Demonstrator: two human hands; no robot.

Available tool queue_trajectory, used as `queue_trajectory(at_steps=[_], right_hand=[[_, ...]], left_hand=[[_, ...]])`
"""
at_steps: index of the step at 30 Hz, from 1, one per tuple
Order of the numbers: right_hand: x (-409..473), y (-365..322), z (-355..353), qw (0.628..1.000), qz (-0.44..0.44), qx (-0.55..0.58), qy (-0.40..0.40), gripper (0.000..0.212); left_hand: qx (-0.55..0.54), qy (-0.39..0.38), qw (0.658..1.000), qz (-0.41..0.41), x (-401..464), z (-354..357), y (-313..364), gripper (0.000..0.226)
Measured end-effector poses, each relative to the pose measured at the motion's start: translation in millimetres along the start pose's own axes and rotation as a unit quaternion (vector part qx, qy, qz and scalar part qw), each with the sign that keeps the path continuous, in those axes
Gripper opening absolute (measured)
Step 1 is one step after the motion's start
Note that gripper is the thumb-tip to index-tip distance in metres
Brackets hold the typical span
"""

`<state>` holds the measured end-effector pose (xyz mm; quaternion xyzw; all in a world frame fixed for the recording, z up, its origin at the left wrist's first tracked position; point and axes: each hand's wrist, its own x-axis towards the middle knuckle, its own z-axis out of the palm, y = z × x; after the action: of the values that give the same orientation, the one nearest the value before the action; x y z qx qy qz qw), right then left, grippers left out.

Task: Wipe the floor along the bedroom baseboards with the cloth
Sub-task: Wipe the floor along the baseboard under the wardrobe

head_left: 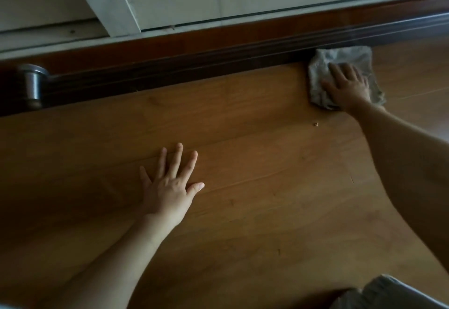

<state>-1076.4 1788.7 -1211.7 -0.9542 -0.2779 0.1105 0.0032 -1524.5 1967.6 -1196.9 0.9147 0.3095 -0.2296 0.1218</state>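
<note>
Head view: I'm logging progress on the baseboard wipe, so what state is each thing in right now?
Cloth: crumpled, flat on the floor, its far edge against the baseboard.
Right hand: open, pressing on the cloth.
Left hand: open, fingers spread, flat on the floor.
Baseboard: dark, runs along the wall.
Door stop: metal, at the baseboard, untouched.
Crumb: on the floor near the cloth, not yet wiped up.
Floor: wood.

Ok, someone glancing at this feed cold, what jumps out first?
The right hand pressing a crumpled grey cloth flat on the wooden floor, tight against the dark baseboard at upper right. Then the left hand, spread flat mid-floor, and a metal doorstop at far left.
</note>
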Motion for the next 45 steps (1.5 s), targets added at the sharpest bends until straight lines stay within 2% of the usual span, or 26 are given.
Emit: queue_trajectory(at_steps=[2,6,9,11,13,15,18,20,22,24,27,30,32,34,35,37,39,41,43,45], right_hand=[[-7.3,-25.5,-1.3,0.999,-0.017,-0.021,-0.021,0.071],[-28.9,-121.6,10.8,0.981,-0.195,-0.02,0.011,0.082],[-52.8,-184.0,21.6,0.945,-0.324,-0.036,0.018,0.073],[-57.3,-195.7,29.1,0.913,-0.403,-0.063,0.01,0.064],[-46.8,-178.3,27.5,0.902,-0.427,-0.06,0.01,0.062],[-30.5,-142.5,20.2,0.932,-0.361,-0.031,0.019,0.065],[-16.8,-82.9,11.7,0.985,-0.17,-0.013,0.028,0.066],[-18.0,-59.9,9.5,1.0,-0.022,0.012,0.015,0.061],[-21.1,-64.6,8.2,0.999,0.047,0.019,0.007,0.061],[-25.8,-95.3,11.0,1.0,0.013,0.0,0.005,0.062],[-46.6,-170.7,23.6,0.99,-0.137,-0.013,0.024,0.061],[-75.6,-244.4,35.1,0.959,-0.281,-0.024,0.016,0.06],[-83.8,-266.8,37.0,0.941,-0.337,-0.037,0.003,0.06],[-77.2,-257.3,34.1,0.932,-0.36,-0.039,-0.004,0.059],[-72.5,-243.8,32.0,0.935,-0.354,-0.031,0.001,0.059],[-61.5,-203.1,26.4,0.958,-0.286,-0.005,0.017,0.058],[-53.2,-152.2,21.1,0.987,-0.16,0.015,0.028,0.057],[-54.9,-117.2,17.6,0.998,-0.05,0.029,0.025,0.058],[-60.4,-113.0,20.3,0.999,-0.013,0.026,0.02,0.058],[-65.8,-136.7,24.9,0.999,-0.035,0.012,0.024,0.058]], left_hand=[[0.005,-0.005,1.0,0.0,0.1,-0.8,0.9,0.071],[0.016,-0.009,1.0,0.001,-0.8,-2.1,1.1,0.068],[0.015,-0.014,1.0,-0.001,-1.2,-3.7,2.5,0.069],[0.018,-0.014,1.0,-0.003,-0.9,-4.3,3.0,0.07],[0.018,-0.017,1.0,-0.002,-0.7,-4.8,3.3,0.071],[0.015,-0.015,1.0,-0.002,-1.0,-4.6,2.7,0.071],[0.012,-0.012,1.0,-0.002,-0.6,-4.8,3.0,0.071],[0.008,-0.014,1.0,-0.004,-0.5,-4.9,3.7,0.071],[0.01,-0.012,1.0,-0.003,-0.6,-4.6,3.5,0.072],[0.008,-0.008,1.0,-0.003,-0.6,-4.2,3.1,0.071],[0.004,-0.006,1.0,-0.005,-0.8,-3.5,3.5,0.071],[-0.002,-0.001,1.0,-0.004,-1.3,-3.0,3.2,0.071],[-0.009,0.007,1.0,-0.001,-1.2,-2.0,2.6,0.071],[-0.01,0.011,1.0,0.002,-1.0,-0.8,1.5,0.071],[-0.009,0.012,1.0,0.002,-0.9,-0.7,1.0,0.071],[-0.006,0.014,1.0,0.003,-0.9,-0.7,0.6,0.071],[-0.006,0.015,1.0,0.005,-1.2,-0.9,1.3,0.071],[-0.008,0.016,1.0,0.006,-1.4,-1.9,1.6,0.071],[-0.009,0.018,1.0,0.005,-1.7,-1.9,1.3,0.07],[-0.01,0.022,1.0,0.004,-2.2,-1.0,1.4,0.07]])
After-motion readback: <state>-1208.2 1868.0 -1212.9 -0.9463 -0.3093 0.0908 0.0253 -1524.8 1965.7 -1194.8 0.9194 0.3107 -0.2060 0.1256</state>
